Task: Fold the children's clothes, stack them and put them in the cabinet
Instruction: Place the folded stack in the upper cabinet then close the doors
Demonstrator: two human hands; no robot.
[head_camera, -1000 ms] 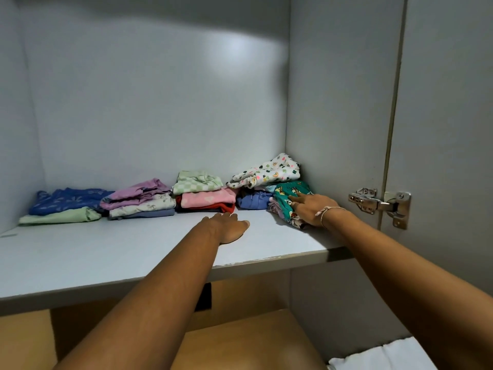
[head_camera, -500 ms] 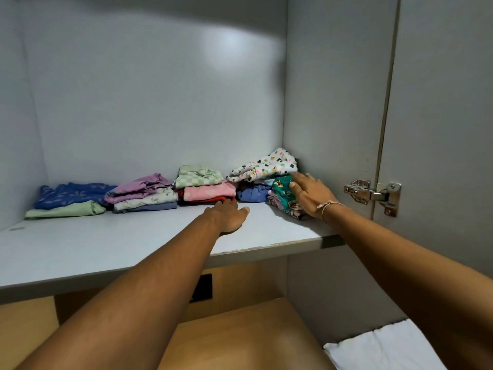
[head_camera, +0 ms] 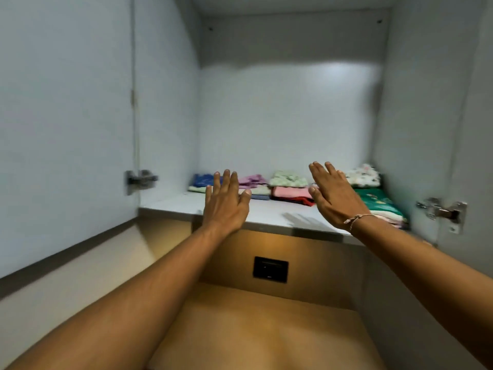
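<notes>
A single head-worn wide-angle camera looks forward and slightly down into the open cabinet [head_camera: 288, 108] from in front of it, at arm's length from the shelf [head_camera: 266, 212]. Both forearms run up from the bottom corners; the door hinges [head_camera: 141, 180] frame the sides.

green printed garment [head_camera: 378, 202], pink garment [head_camera: 289, 192], grey shelf [head_camera: 266, 212]

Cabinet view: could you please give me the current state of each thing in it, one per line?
Left hand: open, empty, raised off the shelf.
Right hand: open, empty, raised.
Cabinet shelf: holds folded clothes along the back.
Green folded stack: resting at the shelf's right end.
Pink and red stack: folded, resting.
Left cabinet door: open.
Right hinge: door open.
</notes>
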